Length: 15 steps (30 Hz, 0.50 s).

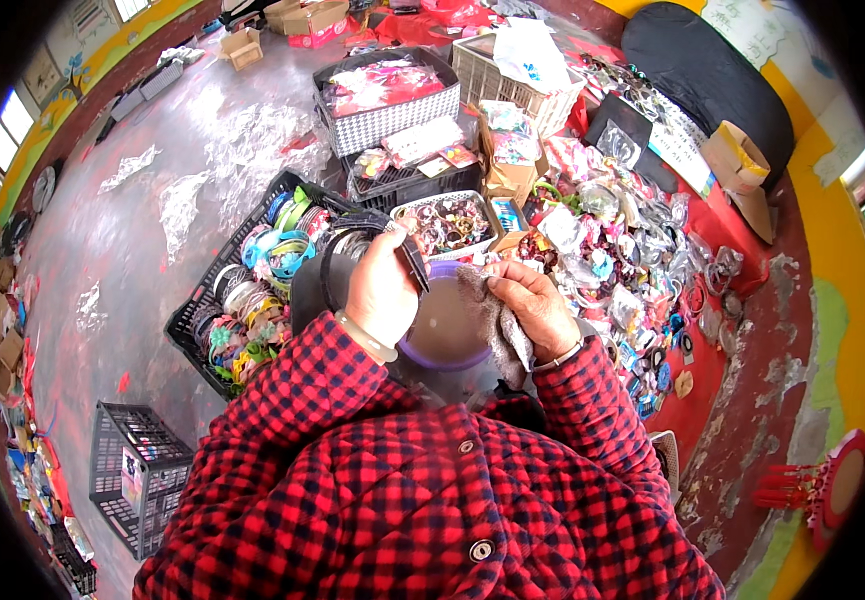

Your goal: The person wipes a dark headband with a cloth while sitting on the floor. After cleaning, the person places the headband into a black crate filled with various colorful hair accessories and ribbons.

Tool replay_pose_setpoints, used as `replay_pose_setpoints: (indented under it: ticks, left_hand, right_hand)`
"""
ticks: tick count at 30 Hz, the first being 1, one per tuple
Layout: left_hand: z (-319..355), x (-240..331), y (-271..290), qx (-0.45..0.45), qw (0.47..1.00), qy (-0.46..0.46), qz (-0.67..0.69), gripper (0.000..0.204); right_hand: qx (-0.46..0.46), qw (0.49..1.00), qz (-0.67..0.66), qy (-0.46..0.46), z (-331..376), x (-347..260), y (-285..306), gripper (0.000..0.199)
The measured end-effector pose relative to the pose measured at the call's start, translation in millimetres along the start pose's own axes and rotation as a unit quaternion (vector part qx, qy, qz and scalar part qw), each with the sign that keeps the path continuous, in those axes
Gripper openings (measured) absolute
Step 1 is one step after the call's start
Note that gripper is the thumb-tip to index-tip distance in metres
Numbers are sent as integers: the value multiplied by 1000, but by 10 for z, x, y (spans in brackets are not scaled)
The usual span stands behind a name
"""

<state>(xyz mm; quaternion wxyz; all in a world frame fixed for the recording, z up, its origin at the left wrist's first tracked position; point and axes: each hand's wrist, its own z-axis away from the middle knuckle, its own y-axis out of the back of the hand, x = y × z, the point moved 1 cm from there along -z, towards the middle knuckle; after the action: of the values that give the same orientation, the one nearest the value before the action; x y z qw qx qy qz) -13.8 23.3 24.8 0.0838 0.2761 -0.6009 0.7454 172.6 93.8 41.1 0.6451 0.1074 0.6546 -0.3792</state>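
Observation:
My left hand (381, 290) is closed around a black headband (415, 262), with more dark bands bunched beside it. A greyish-brown cloth (501, 325) hangs from my right hand (541, 308), pinched between thumb and fingers. Between and below both hands sits a purple basin (450, 364) of cloudy water; the cloth droops over its right side. Just left of my left hand, a black plastic crate (193, 345) holds many headbands in several colours. A white basket (483, 243) of small dark hair accessories stands beyond the basin.
A large heap of hair accessories and plastic bags (618, 265) spreads over red cloth on the right. Behind the basin are a checked bin (393, 122) of packets and a beige crate (475, 75). Another black crate (158, 470) stands at the lower left.

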Motion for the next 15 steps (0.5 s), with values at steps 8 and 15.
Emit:
replay_pose_setpoints:
  ticks: [8,15]
  left_hand:
    - [99,19,-213,-74,996,-17,-50,33]
    - [106,-71,-218,-84,996,-24,-36,28]
  right_hand:
    - [52,994,44,87,73,-240,-162,15]
    - [158,867,341,326,9,-354,-338,17]
